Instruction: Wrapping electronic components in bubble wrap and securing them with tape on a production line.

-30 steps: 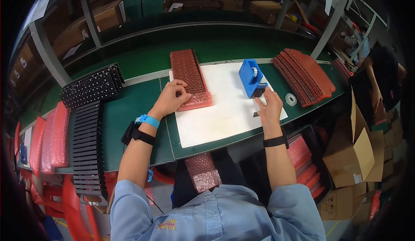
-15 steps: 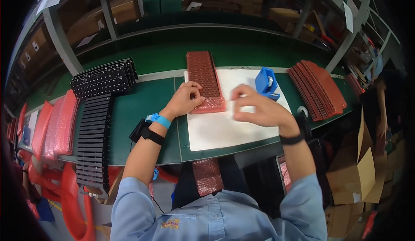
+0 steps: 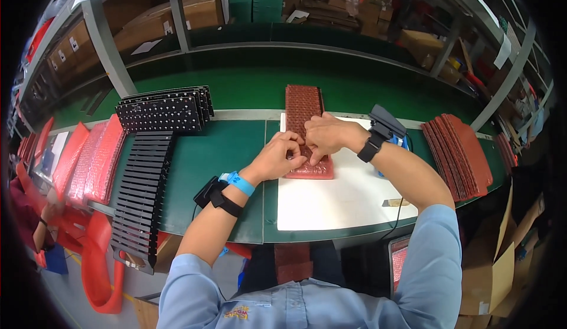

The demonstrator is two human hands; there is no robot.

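green bench [image 3: 204,158]: hands [image 3: 273,159] [image 3: 333,134] together on red bubble pouch [image 3: 301,110], whether gripping is hidden.

The view looks down and forward from the left side of the person's head, through an upright wide fisheye lens, with the blue shirt [image 3: 295,308] just below it at the lower edge and the forearms [image 3: 209,228] reaching away from there. The left hand [image 3: 276,159] and right hand [image 3: 331,137] come near the middle, the table [image 3: 195,163] spreads across, and cardboard boxes [image 3: 204,11] stand farthest off at the top, while the posts [image 3: 106,45] lean toward the dark rim.
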